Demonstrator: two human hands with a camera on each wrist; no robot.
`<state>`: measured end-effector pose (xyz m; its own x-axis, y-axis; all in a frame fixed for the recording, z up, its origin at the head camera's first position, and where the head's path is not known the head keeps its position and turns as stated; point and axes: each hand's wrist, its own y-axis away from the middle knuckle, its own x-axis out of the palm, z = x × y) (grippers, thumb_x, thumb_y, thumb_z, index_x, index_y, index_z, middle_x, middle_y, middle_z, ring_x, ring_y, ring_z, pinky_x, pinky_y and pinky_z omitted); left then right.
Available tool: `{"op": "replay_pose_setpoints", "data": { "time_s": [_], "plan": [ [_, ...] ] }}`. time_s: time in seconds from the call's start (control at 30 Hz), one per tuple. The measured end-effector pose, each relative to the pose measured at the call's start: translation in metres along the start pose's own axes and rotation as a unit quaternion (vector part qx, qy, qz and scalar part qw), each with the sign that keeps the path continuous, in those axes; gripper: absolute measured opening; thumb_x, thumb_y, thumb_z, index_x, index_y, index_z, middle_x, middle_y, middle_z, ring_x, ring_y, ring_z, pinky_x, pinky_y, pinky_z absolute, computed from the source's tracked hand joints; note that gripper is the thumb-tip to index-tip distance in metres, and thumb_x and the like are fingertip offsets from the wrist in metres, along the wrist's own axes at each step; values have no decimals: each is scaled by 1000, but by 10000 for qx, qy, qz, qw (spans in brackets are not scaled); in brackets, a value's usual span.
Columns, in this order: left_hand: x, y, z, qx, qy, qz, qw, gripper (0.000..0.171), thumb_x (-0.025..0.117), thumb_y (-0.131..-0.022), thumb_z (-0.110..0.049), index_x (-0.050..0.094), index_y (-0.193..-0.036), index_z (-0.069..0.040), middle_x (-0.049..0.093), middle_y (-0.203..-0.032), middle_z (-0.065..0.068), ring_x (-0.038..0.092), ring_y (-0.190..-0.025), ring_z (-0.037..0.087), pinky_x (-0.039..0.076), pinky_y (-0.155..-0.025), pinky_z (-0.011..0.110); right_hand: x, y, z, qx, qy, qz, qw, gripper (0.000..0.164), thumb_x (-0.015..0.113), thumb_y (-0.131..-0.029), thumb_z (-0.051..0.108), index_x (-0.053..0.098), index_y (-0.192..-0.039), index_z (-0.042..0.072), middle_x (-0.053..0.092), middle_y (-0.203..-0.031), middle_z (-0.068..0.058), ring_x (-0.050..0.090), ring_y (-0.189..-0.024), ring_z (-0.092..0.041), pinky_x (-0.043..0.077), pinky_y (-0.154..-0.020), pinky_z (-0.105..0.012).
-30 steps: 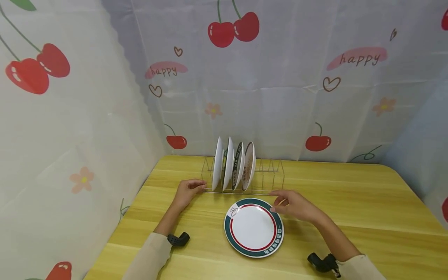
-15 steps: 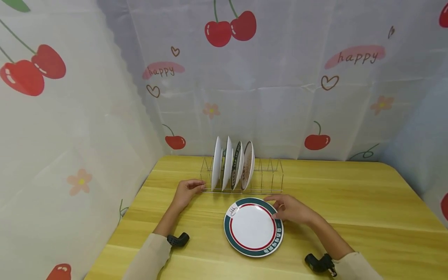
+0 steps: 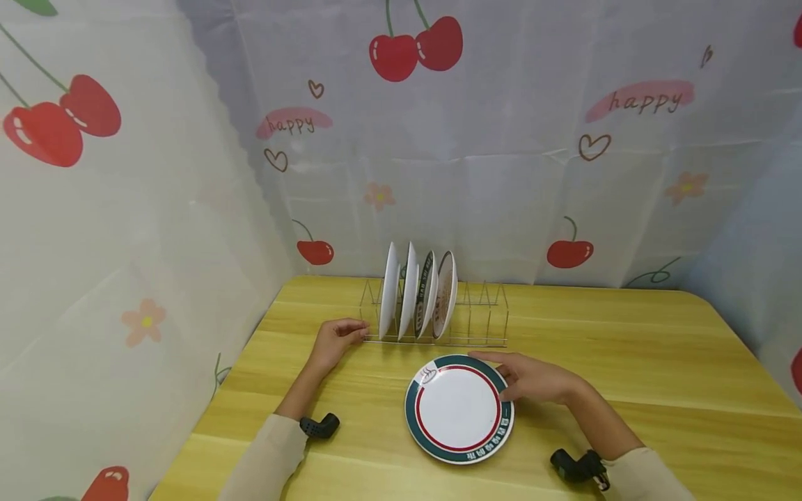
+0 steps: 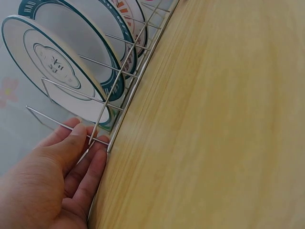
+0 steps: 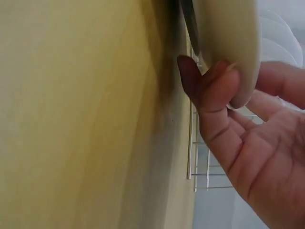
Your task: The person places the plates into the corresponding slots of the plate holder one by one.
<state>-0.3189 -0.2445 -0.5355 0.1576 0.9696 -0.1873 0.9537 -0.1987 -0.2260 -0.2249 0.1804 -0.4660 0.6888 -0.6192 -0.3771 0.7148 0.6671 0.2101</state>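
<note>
My left hand holds the near left corner of a wire dish rack, thumb and fingers pinching its end wire. Several plates stand on edge in the rack's left and middle slots; the leftmost white plate is closest to that hand. In front of the rack, a white plate with a green rim and red ring is gripped at its right edge by my right hand. The right wrist view shows fingers curled beneath this plate's edge, which is raised above the table.
The rack's right-hand slots hold no plates. Under everything lies a wood-grain table. A cherry-patterned curtain hangs behind it and at the left. Black wrist cameras sit on the left wrist and right wrist.
My right hand has come down from near the rack to the plate's right edge and taken hold of it. The plate has shifted slightly right. My left hand stays on the rack.
</note>
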Motion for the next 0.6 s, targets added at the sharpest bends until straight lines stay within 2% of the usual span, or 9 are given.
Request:
{"op": "replay_pose_setpoints", "data": {
  "time_s": [0.13, 0.2, 0.43, 0.6],
  "plan": [
    [0, -2, 1, -22, 1, -19, 10000, 17, 73, -92, -1, 76, -107, 6, 74, -108, 21, 74, -91, 18, 64, -75, 31, -5, 4, 3, -101, -212, 204, 9995, 77, 70, -90, 0, 37, -158, 10, 56, -120, -21, 48, -82, -25, 47, -64, -30],
    [0, -3, 0, -24, -25, -24, 10000, 16, 73, -92, -1, 76, -107, 6, 74, -108, 21, 74, -90, 18, 63, -75, 31, -7, 5, 3, -169, -333, 258, 9990, 74, 69, -91, 0, 38, -157, 9, 55, -119, -22, 48, -82, -24, 46, -62, -28],
    [1, -2, -2, -17, -57, 2, 10000, 16, 73, -92, -1, 76, -107, 5, 74, -109, 22, 74, -92, 21, 63, -75, 31, -10, 5, 3, -368, -876, 554, 9939, 61, 62, -97, 1, 41, -154, 5, 57, -129, -27, 60, -92, -26, 56, -77, -29],
    [0, -1, 0, 44, -56, 53, 10000, 18, 74, -93, -3, 76, -108, 6, 73, -110, 23, 74, -95, 28, 63, -76, 32, -7, 7, 7, -546, -832, 556, 9935, 63, 65, -96, 1, 42, -155, 8, 41, -150, -28, 50, -114, -38, 56, -88, -35]
  ]
}}
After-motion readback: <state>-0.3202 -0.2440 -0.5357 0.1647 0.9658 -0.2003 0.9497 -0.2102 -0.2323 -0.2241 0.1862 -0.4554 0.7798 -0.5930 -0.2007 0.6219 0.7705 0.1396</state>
